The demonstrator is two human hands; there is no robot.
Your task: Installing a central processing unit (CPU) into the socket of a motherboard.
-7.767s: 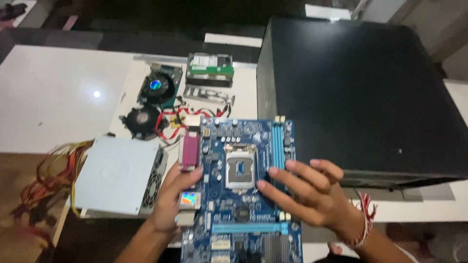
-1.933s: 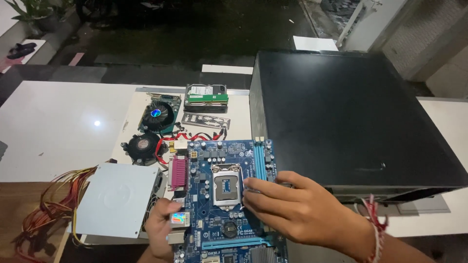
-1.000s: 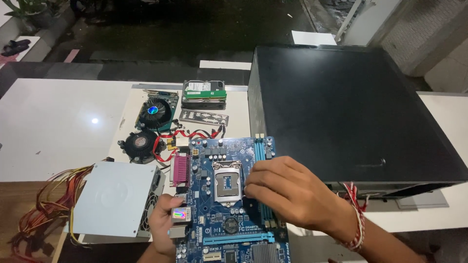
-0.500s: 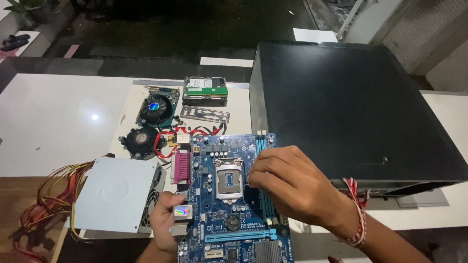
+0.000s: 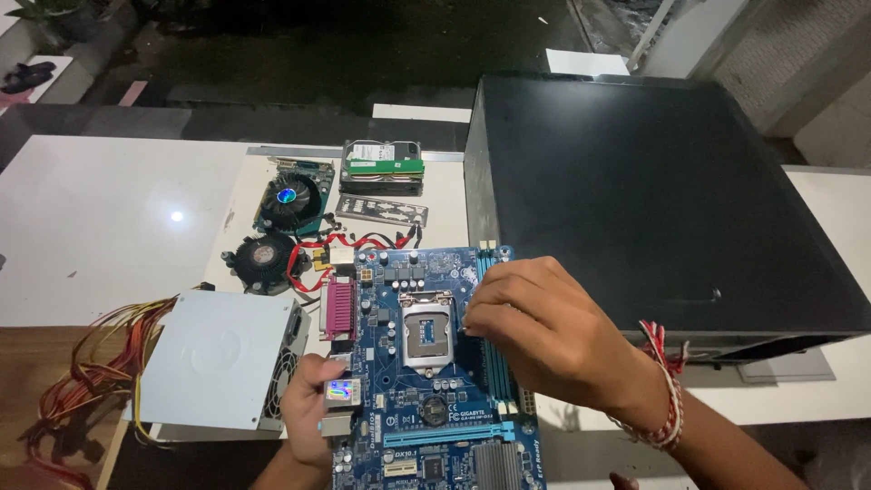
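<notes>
- the right hand (image 5: 544, 331) has slid up the blue motherboard (image 5: 435, 363) since 1.9 s ago; its curled fingertips now pinch at the right edge of the cpu socket (image 5: 426, 334), probably on the socket lever, though that is hidden.
- the left hand (image 5: 313, 413) stays gripping the board's left edge beside the grey power supply (image 5: 218, 358).
- the board lies as before, against the black computer case (image 5: 653, 200).

Blue motherboard (image 5: 426, 381): your left hand (image 5: 313, 417) grips its left edge; your right hand (image 5: 544, 331) pinches at the socket (image 5: 426, 331). Black case (image 5: 653, 191) beside, on the counter (image 5: 91, 227).
</notes>
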